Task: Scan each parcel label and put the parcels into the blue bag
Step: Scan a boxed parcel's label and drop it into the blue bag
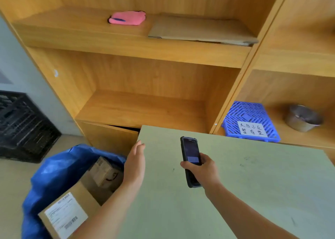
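Parcels: we see two brown boxes (72,209) in the blue bag (54,168).
Left hand (135,161): grip slack, fingers straight.
Right hand (204,169): grip holding scanner (190,159).

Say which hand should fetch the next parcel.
Left, probably. The left hand is open and free at the table edge beside the blue bag; the right hand grips the scanner.

We see two bare forearms reaching in from the bottom edge, with no sleeve showing on either up to where the picture cuts them off. The left hand (135,161) and the right hand (203,171) are ungloved; we spot no rings, watch or bracelet.
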